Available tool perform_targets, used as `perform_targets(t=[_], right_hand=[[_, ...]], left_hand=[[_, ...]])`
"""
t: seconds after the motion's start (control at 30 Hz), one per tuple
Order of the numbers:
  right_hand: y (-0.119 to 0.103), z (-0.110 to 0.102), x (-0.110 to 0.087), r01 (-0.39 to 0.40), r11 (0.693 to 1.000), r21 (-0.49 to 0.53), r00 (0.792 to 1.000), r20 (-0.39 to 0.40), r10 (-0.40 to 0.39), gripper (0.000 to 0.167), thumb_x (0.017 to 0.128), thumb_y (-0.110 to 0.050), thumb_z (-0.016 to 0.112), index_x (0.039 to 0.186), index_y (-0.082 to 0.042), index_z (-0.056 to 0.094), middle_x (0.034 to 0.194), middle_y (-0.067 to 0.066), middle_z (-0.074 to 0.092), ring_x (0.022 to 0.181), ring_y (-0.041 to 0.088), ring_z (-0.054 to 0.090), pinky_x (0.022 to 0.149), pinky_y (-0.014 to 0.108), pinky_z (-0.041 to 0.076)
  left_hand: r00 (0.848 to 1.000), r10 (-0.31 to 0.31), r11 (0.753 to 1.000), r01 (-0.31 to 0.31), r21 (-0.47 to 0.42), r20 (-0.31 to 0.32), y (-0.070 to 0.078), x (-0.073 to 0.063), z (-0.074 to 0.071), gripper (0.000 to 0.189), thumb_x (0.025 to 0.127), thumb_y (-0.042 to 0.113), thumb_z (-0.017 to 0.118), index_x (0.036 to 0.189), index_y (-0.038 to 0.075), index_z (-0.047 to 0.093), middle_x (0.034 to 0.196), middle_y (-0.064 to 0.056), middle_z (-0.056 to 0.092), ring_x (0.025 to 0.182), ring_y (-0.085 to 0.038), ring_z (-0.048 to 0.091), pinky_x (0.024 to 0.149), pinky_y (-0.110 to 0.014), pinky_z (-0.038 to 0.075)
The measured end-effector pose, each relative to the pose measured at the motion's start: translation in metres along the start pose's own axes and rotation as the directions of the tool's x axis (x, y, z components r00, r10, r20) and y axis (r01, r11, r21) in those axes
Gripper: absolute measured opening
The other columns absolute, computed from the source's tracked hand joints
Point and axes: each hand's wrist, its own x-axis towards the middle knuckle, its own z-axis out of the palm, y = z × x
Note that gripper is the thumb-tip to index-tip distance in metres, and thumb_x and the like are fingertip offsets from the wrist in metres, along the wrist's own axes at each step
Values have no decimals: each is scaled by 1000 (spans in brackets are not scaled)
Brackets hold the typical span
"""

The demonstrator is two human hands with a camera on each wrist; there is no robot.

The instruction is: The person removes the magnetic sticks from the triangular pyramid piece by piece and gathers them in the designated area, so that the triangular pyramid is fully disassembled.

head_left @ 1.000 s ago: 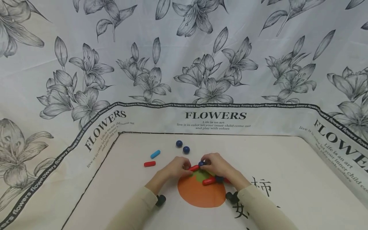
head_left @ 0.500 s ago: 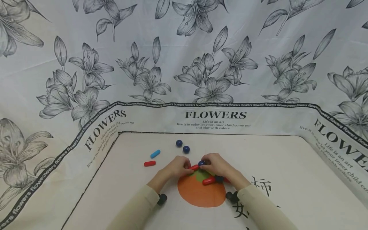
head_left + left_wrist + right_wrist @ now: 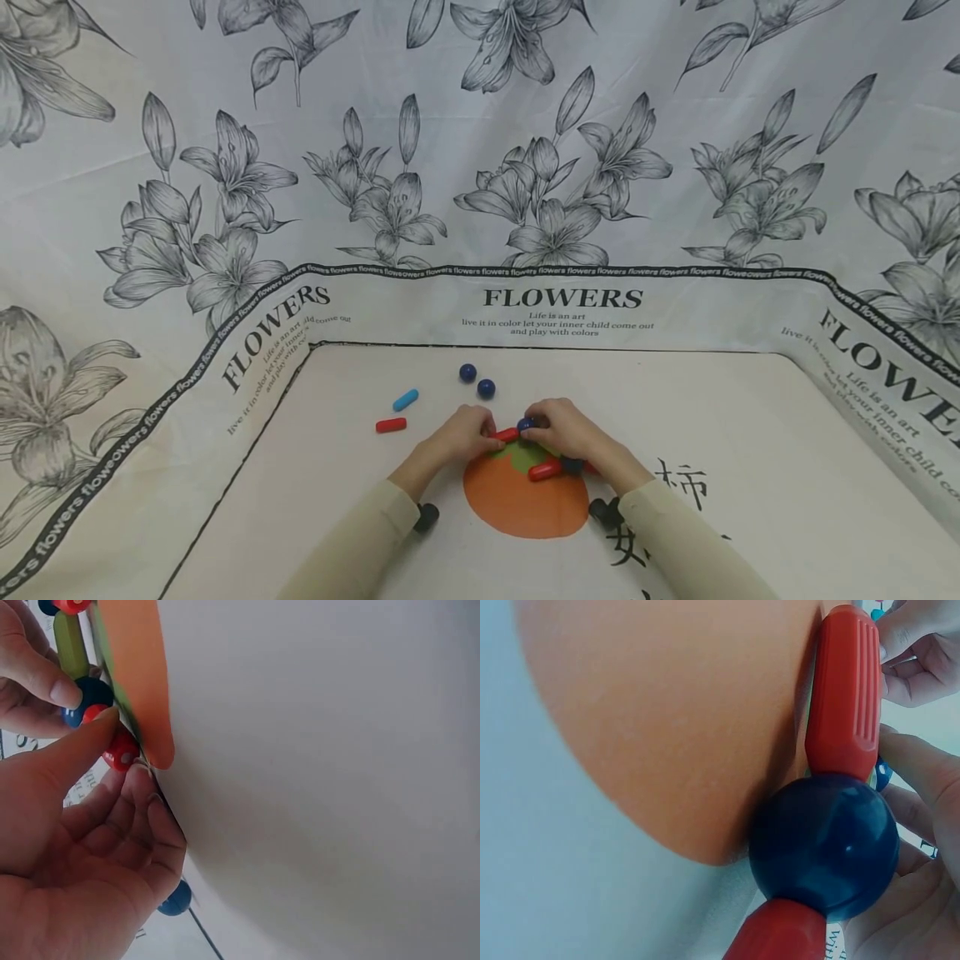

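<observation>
In the head view my left hand (image 3: 467, 435) pinches a short red rod (image 3: 507, 435) between thumb and fingers. The rod's right end meets a dark blue ball (image 3: 526, 425), which my right hand (image 3: 564, 427) holds. The left wrist view shows the ball (image 3: 94, 696) joined to a yellow-green rod (image 3: 70, 645) on its other side, and the red rod's end (image 3: 124, 754) in my left fingertips. Below my right hand, a second red rod (image 3: 845, 690) joins another dark blue ball (image 3: 825, 844), with a third red rod (image 3: 780, 936) beyond it. My right forearm partly covers these in the head view.
Two loose blue balls (image 3: 486, 388) lie behind my left hand. Left of it lie a light blue rod (image 3: 406, 400) and a red rod (image 3: 391, 425). The pale tablecloth (image 3: 750, 417) bears an orange persimmon print (image 3: 525, 504); a flowered curtain (image 3: 420, 83) rises behind.
My left wrist and sleeve have shifted slightly right, and the pinched red rod lies a little more level. My right hand and the loose pieces stay in place.
</observation>
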Motion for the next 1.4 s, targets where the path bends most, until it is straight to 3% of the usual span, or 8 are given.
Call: perform_targets(t=[0.17,0.53,0.63,0.73,0.9,1.0,1.2,1.4], right_hand=[[-2,-1,0,-3,1000,-2,1000,-2,3,25,94,-15,74,113,1,73,99,7,71,83,14,61,81,36,55],[-1,-1,1,-36,999,-4,999,-1,36,27,94,-15,74,116,1,73,106,9,72,88,17,63,89,43,56],[0,1,2,-33,999,3,999,3,33,27,94,-15,74,116,0,73,105,8,72,88,17,62,89,43,55],[0,2,1,-39,999,14,999,8,39,27,94,-16,74,117,0,73,105,8,72,89,17,62,90,44,55],[-1,0,1,-50,999,12,999,4,50,26,94,-15,74,116,-1,73,106,8,72,92,17,64,92,45,54],[-1,-1,1,-54,998,16,999,1,54,25,94,-15,74,115,-1,73,106,7,72,92,17,64,92,45,54],[0,1,0,-63,998,22,998,10,63,27,95,-17,74,117,-2,73,104,5,72,89,15,62,88,41,55],[-1,0,-1,-59,998,24,998,3,59,26,94,-16,75,115,-2,73,102,5,71,87,15,61,86,40,55]], left_hand=[[999,-43,999,44,23,-19,2,1,2,18,93,23,77,95,10,66,81,-3,59,74,-16,55,65,-25,45],[983,-134,991,131,-29,-122,2,2,7,22,93,26,78,88,9,64,80,-4,58,73,-17,55,61,-25,45],[970,-186,981,175,-79,-154,-3,-4,4,22,93,25,77,89,9,62,83,-6,59,75,-19,56,63,-28,47],[951,-231,972,214,-101,-207,-10,-11,-8,21,94,23,76,90,9,61,85,-8,60,77,-21,58,66,-30,49],[917,-254,967,247,-64,-307,-28,-9,-34,21,94,22,76,91,6,62,85,-8,59,77,-23,56,68,-31,49],[904,-259,963,269,-19,-339,-40,-5,-44,21,94,20,75,91,3,63,83,-9,58,75,-23,56,67,-31,48],[888,-295,944,327,35,-353,-57,3,-49,23,94,19,73,94,-2,63,82,-11,60,73,-24,58,68,-34,51],[868,-348,926,377,15,-354,-58,9,-48,26,92,18,74,101,-3,62,87,-12,60,77,-26,59,75,-40,54]])
